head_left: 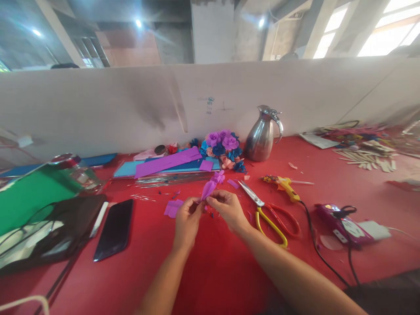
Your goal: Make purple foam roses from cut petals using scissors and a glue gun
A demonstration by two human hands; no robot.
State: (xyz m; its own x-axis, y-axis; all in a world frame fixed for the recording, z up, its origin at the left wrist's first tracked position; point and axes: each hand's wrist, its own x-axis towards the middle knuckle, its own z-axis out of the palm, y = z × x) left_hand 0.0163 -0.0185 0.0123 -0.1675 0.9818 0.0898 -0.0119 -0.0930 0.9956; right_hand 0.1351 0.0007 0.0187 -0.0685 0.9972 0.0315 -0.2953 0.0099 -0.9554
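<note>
Both hands meet over the middle of the red table, pinching a purple crepe paper petal (208, 190) between their fingertips. My left hand (187, 223) grips its lower left edge, and my right hand (229, 211) holds the right side. Just beyond the petal lies a small purple paper piece (218, 176); whether they are joined I cannot tell. Purple paper squares (173, 208) rest left of my left hand. Scissors (262, 210) with one red and one yellow handle lie partly open, right of my right hand. Behind stands a bunch of purple, blue and pink paper flowers (223, 146).
A yellow glue gun (288, 189) is wired toward a purple power strip (344, 227) on the right. A steel jug (260, 135) stands by the wall. Purple paper strips (169, 162) and thin wires (160, 180) lie behind; a phone (114, 229) and glass jar (78, 173) are left.
</note>
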